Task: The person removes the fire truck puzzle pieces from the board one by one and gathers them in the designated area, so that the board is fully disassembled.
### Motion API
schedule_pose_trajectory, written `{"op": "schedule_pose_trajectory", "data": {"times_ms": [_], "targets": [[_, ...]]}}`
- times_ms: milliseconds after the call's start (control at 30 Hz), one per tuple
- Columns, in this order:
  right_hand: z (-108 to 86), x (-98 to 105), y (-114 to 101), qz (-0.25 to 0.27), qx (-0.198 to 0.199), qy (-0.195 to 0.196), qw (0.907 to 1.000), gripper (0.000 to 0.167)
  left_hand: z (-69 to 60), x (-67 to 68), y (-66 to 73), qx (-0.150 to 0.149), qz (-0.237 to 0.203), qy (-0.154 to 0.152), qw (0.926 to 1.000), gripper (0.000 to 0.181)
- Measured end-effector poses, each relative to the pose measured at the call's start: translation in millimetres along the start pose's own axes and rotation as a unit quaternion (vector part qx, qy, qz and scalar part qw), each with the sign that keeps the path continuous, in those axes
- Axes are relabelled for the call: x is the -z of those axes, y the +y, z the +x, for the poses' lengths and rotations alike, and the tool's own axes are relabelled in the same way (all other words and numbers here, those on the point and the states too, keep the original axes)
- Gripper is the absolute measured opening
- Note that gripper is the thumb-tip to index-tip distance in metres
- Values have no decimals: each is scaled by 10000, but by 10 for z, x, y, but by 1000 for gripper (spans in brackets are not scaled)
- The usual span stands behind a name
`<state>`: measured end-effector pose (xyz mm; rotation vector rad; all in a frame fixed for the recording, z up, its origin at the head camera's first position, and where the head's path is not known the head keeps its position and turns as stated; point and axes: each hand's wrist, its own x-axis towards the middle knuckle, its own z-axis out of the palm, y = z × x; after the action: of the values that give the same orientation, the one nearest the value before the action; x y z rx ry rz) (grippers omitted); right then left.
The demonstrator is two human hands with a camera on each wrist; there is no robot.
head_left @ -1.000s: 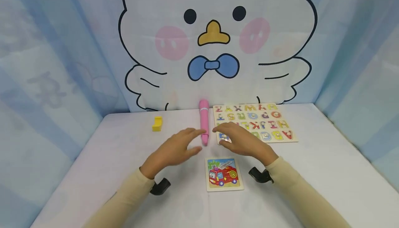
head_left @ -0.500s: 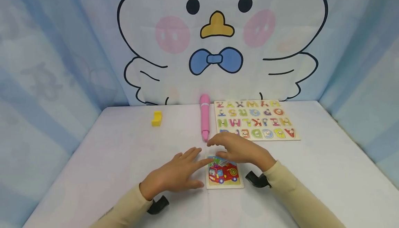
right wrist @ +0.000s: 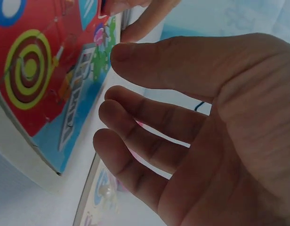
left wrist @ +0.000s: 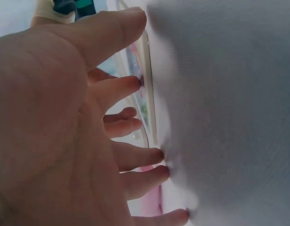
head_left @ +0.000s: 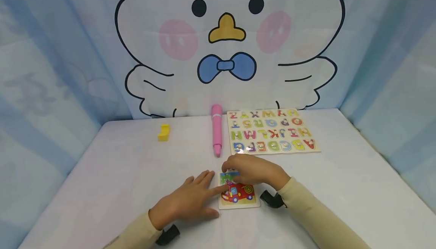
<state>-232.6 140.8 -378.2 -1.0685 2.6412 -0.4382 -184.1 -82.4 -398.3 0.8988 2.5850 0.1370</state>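
Note:
A small square jigsaw puzzle (head_left: 239,200) with a red fire truck picture lies flat on the white table. My left hand (head_left: 186,203) is spread at its left side, the index finger reaching onto the picture. The other fingertips rest on the tabletop, as the left wrist view also shows. Over the puzzle's far edge is my right hand (head_left: 257,170), its fingers bent and thumb apart. In the right wrist view nothing lies between that thumb and the fingers, and the truck's grey ladder (right wrist: 78,94) shows beside them. Part of the puzzle's upper right is hidden under this hand.
Behind the right hand lies a wooden alphabet board (head_left: 272,131) with colored letters. A pink marker-shaped stick (head_left: 217,129) lies along its left side. Farther left sits a small yellow block (head_left: 164,132). A printed curtain (head_left: 225,94) hangs behind the table.
Both hands have come down and nearer to the puzzle. The left index finger has reached onto its picture, while the right hand has moved from the alphabet board to the puzzle's far edge.

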Motion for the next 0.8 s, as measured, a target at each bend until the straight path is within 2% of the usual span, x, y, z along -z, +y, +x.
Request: {"op": "schedule_pose_trajectory", "data": {"times_ms": [300,467,800], "targets": [[29,-62,1,-81,-99,-79,9999,28,-21,-82,-10,-85,173,240,9995,63],[56,-67,-12,-109,-168,-84,9998,29,-53,-57,-23,-140,242,332,9991,60],[52,-93,-3,-96,-240,-170,9995,28,-67,-70,-7,-140,105,228,9996,59]]}}
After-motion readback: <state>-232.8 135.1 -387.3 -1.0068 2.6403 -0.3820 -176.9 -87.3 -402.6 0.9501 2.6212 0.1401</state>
